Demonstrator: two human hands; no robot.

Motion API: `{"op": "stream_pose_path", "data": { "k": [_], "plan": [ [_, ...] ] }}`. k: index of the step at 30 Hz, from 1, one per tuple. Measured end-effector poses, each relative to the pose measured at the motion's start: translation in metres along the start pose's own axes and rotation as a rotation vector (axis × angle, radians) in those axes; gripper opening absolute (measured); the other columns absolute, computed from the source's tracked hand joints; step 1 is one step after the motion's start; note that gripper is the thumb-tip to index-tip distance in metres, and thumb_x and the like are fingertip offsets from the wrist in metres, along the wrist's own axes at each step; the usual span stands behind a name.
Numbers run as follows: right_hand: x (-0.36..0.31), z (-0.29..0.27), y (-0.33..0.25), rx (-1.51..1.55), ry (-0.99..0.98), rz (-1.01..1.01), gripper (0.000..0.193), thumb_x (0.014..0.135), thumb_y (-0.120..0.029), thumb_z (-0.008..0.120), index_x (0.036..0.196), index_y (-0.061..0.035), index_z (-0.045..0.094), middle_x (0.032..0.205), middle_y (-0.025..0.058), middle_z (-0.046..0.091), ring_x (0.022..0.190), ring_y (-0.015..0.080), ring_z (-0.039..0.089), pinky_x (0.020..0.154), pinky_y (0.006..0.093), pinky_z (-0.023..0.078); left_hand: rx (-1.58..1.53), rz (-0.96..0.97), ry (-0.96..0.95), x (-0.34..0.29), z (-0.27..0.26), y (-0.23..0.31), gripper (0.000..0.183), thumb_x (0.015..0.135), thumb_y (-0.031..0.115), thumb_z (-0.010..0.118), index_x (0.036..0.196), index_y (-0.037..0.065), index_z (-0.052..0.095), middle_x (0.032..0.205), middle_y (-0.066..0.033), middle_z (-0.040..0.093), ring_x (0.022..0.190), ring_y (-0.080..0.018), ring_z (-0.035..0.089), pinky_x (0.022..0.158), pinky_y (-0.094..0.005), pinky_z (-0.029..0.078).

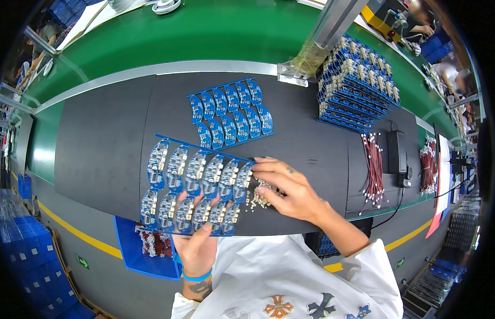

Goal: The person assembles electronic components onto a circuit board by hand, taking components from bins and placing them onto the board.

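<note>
Person wears a white short-sleeved shirt (290, 276) with coloured cross emblems at lower centre. Left wrist carries a blue band (197, 277); dark tattoo (199, 288) below it.

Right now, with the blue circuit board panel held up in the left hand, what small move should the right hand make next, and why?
Probably pinch one small white component from the loose pile: the right hand rests over it, fingers touching the populated panel that the left hand supports from below.

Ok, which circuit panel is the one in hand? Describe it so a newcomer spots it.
On the black mat, two blue panels sit near the middle. It is the nearer panel, tilted up off the mat by the left hand. Unlike the bare panel behind, its boards carry pale components.
</note>
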State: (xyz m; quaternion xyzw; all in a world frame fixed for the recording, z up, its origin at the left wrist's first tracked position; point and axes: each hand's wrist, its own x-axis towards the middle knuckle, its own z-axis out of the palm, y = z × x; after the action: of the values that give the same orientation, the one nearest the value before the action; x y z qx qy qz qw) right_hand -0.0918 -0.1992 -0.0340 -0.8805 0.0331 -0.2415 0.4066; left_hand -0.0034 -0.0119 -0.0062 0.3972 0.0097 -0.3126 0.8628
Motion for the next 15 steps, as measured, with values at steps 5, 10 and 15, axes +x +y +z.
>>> {"op": "stream_pose_path", "data": {
  "k": [5, 10, 15],
  "plan": [
    [-0.004, 0.014, -0.024, 0.581, 0.381, 0.489, 0.017, 0.076, 0.0, 0.063, 0.09, 0.0023, 0.054, 0.086, 0.0084, 0.06, 0.075, 0.0114, 0.059, 0.067, 0.0219, 0.049, 0.195, 0.114, -0.14, -0.013, -0.012, -0.018, 0.057, 0.073, -0.014, 0.049, 0.126, -0.003, 0.031, 0.122, -0.0217, 0.041, 0.113, -0.0314, 0.043, 0.095, -0.0474, 0.033],
    [-0.007, 0.021, -0.029, 0.832, 0.442, 0.758, 0.014, 0.08, 0.0, 0.06, 0.091, 0.0027, 0.052, 0.081, 0.0054, 0.06, 0.072, 0.0079, 0.058, 0.064, 0.0189, 0.049, 0.576, 0.217, -0.19, -0.022, -0.017, -0.024, 0.043, 0.075, -0.007, 0.057, 0.115, -0.01, 0.042, 0.112, -0.0193, 0.051, 0.1, -0.024, 0.052, 0.087, -0.0313, 0.04],
    [-0.007, 0.02, -0.031, 0.82, 0.422, 0.805, 0.011, 0.082, -0.004, 0.059, 0.088, 0.0029, 0.053, 0.073, 0.0048, 0.06, 0.064, 0.0082, 0.057, 0.057, 0.02, 0.048, 0.749, 0.35, -0.155, -0.027, -0.019, -0.028, 0.028, 0.076, -0.005, 0.059, 0.103, -0.01, 0.053, 0.105, -0.0209, 0.055, 0.095, -0.0227, 0.055, 0.081, -0.0284, 0.042]
  ]
}}
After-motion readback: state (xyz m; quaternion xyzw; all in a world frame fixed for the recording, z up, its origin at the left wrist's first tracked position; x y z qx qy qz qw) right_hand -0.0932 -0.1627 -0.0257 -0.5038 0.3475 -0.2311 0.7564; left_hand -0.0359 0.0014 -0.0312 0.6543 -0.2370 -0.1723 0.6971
